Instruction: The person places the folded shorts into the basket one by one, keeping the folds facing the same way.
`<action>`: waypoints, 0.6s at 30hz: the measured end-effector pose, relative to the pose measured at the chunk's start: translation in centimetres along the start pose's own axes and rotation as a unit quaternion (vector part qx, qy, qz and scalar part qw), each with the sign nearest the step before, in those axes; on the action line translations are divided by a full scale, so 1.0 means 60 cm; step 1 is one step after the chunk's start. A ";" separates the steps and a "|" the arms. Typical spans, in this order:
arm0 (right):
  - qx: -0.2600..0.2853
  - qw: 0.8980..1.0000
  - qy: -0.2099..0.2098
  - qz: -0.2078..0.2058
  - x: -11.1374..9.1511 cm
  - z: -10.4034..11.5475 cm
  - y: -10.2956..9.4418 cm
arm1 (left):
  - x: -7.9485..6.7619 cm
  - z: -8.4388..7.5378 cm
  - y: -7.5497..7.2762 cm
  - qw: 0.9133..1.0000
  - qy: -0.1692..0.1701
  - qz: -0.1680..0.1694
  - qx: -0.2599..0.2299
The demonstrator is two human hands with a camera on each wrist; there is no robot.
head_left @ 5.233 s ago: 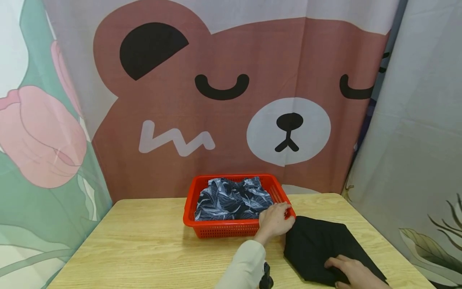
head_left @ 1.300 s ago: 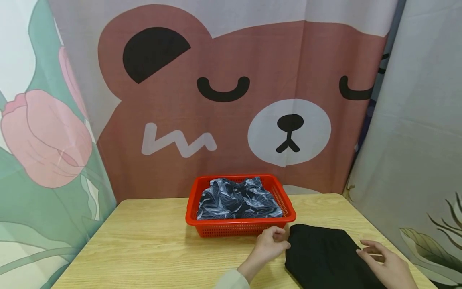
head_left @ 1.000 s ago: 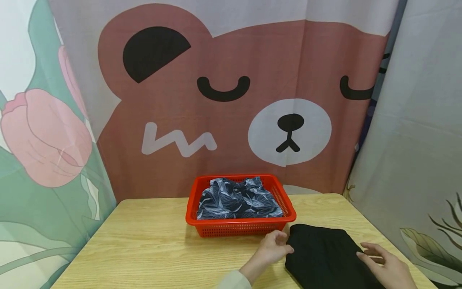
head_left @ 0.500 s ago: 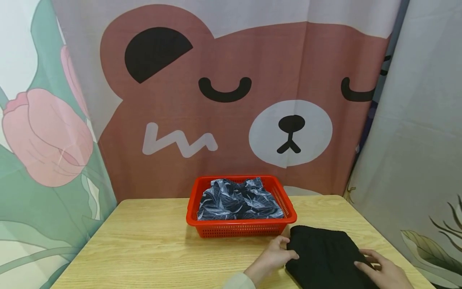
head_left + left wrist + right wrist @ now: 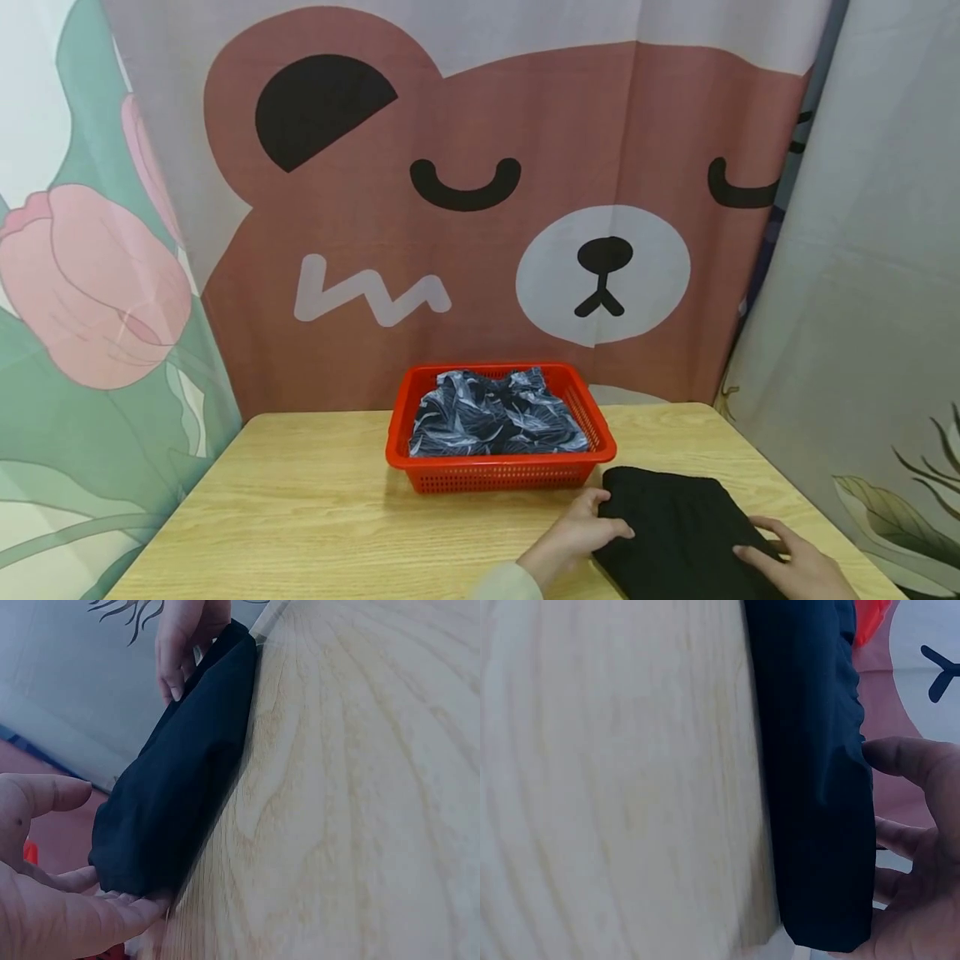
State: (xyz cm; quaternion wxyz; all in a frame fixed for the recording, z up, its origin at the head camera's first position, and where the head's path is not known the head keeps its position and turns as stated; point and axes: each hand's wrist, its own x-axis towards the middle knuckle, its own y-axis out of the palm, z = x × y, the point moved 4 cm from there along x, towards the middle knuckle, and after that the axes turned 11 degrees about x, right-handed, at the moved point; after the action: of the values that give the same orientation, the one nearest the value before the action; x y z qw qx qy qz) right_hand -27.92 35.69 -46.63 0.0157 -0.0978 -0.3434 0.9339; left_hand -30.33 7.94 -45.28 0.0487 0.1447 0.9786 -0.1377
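Note:
A folded black cloth lies on the wooden table in the head view, just in front of and right of the basket. At its left edge is my left hand, thumb reaching over the top. The left wrist view has that thumb raised off the cloth, while the fingertips sit low at its edge, by the tabletop. My right hand spans the right edge. In the right wrist view its thumb tip meets the cloth's upper side, with the fingers spread apart.
A red plastic basket stands at the table's back edge, holding a crumpled dark blue-grey patterned cloth. Behind it hangs a curtain with a bear face. Another curtain closes off the right side.
Earlier, my left hand was at the basket's right corner and the right one lay on the black cloth. Both have since moved to its side edges, the left sliding rightward over its edge.

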 end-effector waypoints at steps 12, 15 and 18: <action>0.011 1.000 -0.006 -0.001 -0.011 0.021 -0.002 | 0.010 -0.003 0.015 1.000 -0.027 -0.005 0.007; 0.019 1.000 -0.005 0.002 -0.011 0.025 0.000 | 0.012 -0.002 0.016 1.000 -0.028 -0.009 -0.007; 0.022 1.000 -0.001 0.010 -0.012 0.030 0.004 | 0.013 -0.001 0.018 0.999 -0.031 -0.010 -0.028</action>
State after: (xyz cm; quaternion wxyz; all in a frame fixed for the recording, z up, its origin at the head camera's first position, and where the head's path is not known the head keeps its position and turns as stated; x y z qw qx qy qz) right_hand -27.54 34.28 -45.35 0.0084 -0.0995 -0.3217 0.9416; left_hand -30.78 9.19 -45.59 0.0816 0.1288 0.9816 -0.1152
